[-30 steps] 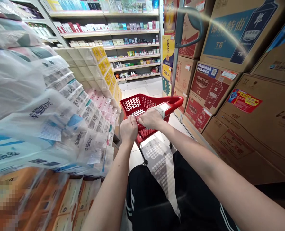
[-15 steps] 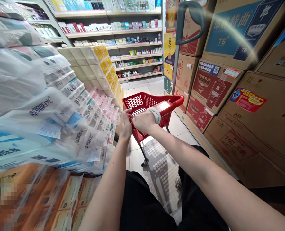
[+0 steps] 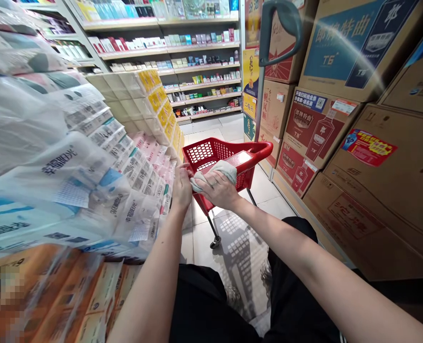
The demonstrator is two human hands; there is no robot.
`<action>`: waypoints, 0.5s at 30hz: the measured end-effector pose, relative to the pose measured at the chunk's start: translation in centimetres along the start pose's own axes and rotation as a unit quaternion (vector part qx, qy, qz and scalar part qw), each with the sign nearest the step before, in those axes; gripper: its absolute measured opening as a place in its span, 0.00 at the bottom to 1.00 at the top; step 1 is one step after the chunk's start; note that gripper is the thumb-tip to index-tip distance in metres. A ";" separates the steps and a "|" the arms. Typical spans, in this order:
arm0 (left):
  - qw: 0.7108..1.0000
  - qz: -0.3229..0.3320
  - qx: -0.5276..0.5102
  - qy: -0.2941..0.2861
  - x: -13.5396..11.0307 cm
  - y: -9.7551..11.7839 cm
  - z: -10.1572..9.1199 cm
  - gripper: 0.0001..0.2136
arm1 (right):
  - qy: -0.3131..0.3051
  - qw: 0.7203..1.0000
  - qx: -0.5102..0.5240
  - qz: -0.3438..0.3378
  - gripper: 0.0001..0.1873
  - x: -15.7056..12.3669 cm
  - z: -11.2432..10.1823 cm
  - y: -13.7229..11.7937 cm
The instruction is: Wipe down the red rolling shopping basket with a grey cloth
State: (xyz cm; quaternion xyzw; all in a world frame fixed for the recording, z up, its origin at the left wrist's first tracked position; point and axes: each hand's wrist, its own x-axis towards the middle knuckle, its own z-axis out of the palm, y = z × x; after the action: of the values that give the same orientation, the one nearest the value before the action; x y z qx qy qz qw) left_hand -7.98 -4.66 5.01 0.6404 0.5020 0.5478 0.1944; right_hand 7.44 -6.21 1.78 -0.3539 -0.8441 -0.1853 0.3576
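Observation:
A red plastic shopping basket (image 3: 247,178) on wheels stands tilted in front of my legs, with perforated sides and a grey pull handle (image 3: 262,62) rising at the back. My right hand (image 3: 221,193) holds a pale cloth (image 3: 229,170) pressed against the basket's near rim. Its fingers lie bent over the cloth, side by side. At the basket's left corner, my left hand (image 3: 181,190) grips the rim, its fingertips partly hidden. One caster wheel (image 3: 215,242) shows below the basket on the tiled floor.
Plastic-wrapped tissue packs (image 3: 100,166) are stacked close on the left, with orange packs (image 3: 46,281) below. Cardboard cartons (image 3: 368,190) form a wall on the right. Shelves of small goods (image 3: 197,69) stand at the back. My legs are just below.
My right hand has shifted slightly right and down, its fingers now flatter. The cloth, earlier mostly under the hand, shows spread along the rim. My left hand stays at the corner.

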 end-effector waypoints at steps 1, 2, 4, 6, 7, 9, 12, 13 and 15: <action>1.000 0.010 0.007 -0.001 0.0 0.0 -0.1 0.19 | 0.000 1.000 -0.007 -0.017 0.21 -0.4 -0.1 0.9; 1.000 0.017 0.015 -0.003 0.0 0.0 -0.1 0.18 | 0.002 0.999 -0.016 -0.030 0.21 -0.8 -0.4 1.8; 0.999 0.019 0.036 -0.010 0.2 -0.1 -0.3 0.17 | 0.009 0.999 -0.035 -0.034 0.21 -1.8 -1.0 3.8; 0.998 0.015 0.058 -0.018 0.3 -0.3 -0.4 0.15 | 0.016 0.999 -0.049 -0.007 0.21 -2.7 -1.7 5.6; 0.998 0.014 0.065 -0.020 0.3 -0.4 -0.4 0.15 | 0.018 0.998 -0.054 0.013 0.21 -3.1 -2.1 6.4; 0.997 0.011 0.071 -0.024 0.4 -0.5 -0.4 0.14 | 0.015 0.997 -0.055 0.051 0.21 -3.6 -2.9 7.6; 0.997 0.014 0.078 -0.022 0.3 -0.5 -0.1 0.15 | -0.010 0.994 -0.049 0.096 0.22 -3.5 -3.8 8.5; 0.996 0.015 0.082 -0.019 0.3 -0.5 0.1 0.15 | -0.017 0.992 -0.048 0.116 0.22 -3.2 -4.1 8.5; 0.996 0.014 0.086 -0.014 0.3 -0.5 0.6 0.14 | -0.024 0.985 -0.048 0.163 0.21 -2.4 -4.4 8.3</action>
State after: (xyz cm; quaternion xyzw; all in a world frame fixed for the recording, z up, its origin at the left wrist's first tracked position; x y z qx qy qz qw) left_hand -7.71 -4.01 4.55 0.6694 0.5355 0.4963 0.1372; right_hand 16.74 -4.20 3.46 -0.5075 -0.7739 -0.1561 0.3452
